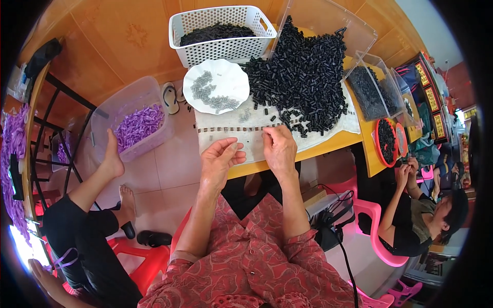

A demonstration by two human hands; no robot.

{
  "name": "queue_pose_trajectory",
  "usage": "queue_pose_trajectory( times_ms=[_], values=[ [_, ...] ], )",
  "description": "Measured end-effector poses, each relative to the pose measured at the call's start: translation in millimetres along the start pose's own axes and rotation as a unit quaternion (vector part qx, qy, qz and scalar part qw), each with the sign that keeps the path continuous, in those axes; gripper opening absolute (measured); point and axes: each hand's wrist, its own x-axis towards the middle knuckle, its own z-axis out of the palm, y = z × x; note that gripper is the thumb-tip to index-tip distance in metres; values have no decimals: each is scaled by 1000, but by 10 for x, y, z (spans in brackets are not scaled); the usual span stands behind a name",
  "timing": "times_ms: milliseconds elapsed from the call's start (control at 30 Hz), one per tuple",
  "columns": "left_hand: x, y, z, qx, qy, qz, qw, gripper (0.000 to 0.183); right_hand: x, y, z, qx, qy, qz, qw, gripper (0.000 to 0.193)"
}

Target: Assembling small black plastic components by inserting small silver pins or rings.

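My left hand (222,158) hovers over the front edge of the white cloth (205,121), thumb and fingers closed together. Just to its right, my right hand (280,149) is also closed, thumb and forefinger pinched near the cloth's patterned band. Whatever either hand holds is too small to make out. Beyond them, a scalloped white plate (233,82) bears small clear plastic pieces (220,102), and a few more clear pieces (244,116) lie on the cloth. A large heap of short black plastic pieces (303,77) spreads at the right, spilling from a tipped clear bin (359,32).
A white perforated basket (221,51) of black pieces stands at the back. Right are a clear box (372,92) and a red bowl (386,143) of dark pieces, beside a seated person (411,226). At left, a clear tub (134,122) holds purple strips near another person's legs (84,205).
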Motion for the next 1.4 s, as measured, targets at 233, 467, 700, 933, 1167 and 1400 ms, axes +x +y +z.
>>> queue_pose_trajectory(
  times_ms=[233, 467, 700, 933, 1167, 1400],
  values=[
    [-13, -45, 30, -22, -17, -17, 999, 22, 151, 83, -16, -71, -8, 30, 997, 9],
    [-27, -64, 40, -29, -22, -29, 999, 23, 269, 153, -17, -126, -4, 34, 991, 18],
    [-34, -78, 73, -20, -16, -35, 999, 20, 258, 208, -4, -108, -35, 43, 993, 21],
    [-25, -94, 72, -2, -15, -41, 999, 22, 68, 41, -87, 293, -99, 136, 941, 20],
    [-41, -110, 95, -6, -31, -28, 999, 27, -50, -57, -149, 357, -131, 116, 918, 22],
    [-28, -144, 42, -31, -51, -34, 998, 30, -77, -216, -146, 337, -157, 85, 924, 21]
  ],
)
